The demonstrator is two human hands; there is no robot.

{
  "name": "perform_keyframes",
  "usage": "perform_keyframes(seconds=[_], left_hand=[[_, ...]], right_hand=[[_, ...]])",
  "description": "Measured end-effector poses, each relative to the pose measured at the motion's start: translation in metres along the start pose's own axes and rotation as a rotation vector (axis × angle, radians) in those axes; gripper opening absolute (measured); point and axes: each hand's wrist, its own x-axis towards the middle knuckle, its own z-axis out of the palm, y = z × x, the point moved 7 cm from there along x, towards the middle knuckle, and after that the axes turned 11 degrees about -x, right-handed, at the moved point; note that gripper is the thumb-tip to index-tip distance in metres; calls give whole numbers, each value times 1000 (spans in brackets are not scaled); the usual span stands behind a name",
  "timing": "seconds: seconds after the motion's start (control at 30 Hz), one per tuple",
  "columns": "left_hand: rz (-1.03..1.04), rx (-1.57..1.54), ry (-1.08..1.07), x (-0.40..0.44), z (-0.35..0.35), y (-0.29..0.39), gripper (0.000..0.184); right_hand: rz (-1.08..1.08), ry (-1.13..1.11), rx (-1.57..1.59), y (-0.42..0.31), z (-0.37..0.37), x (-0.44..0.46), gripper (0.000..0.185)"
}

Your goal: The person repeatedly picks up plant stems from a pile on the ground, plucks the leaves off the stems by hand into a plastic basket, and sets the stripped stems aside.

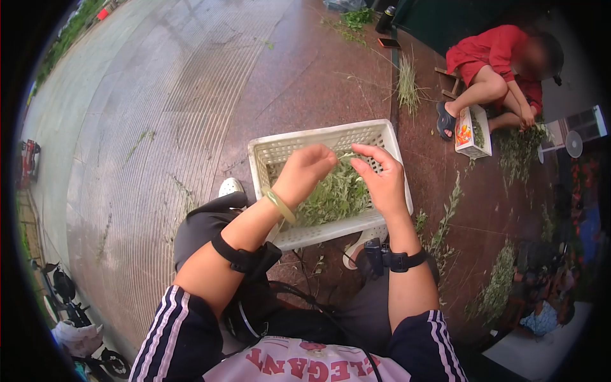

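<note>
Above a white plastic crate [261,167] both my hands are raised in front of me. My left hand [310,167] is closed, its fingertips pinching a thin green sprig [345,155]. Facing it, my right hand [384,181] has its thumb and index finger apart, close to the sprig's other end; no firm grip shows there. Beneath the hands, a heap of loose green leaves [334,197] lies in the crate, which stands on the floor between my feet.
Cut plant stalks [445,223] lie on the floor at my right, with a bundle of stems [407,83] farther ahead. At the upper right a person in red [487,54] sits beside a small white basket [474,130]. A phone [389,43] lies near a dark bottle [386,20].
</note>
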Motion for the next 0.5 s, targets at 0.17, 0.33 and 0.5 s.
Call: perform_keyframes(seconds=[0.17,0.33,0.5], left_hand=[[-26,45,-16,-3,5,2,8],[-28,48,-49,-1,7,1,8],[-51,44,-53,-3,10,4,9]], right_hand=[[-33,6,-168,-2,6,0,9],[-271,173,-566,-31,-1,-2,7],[11,329,-495,4,-22,5,8]])
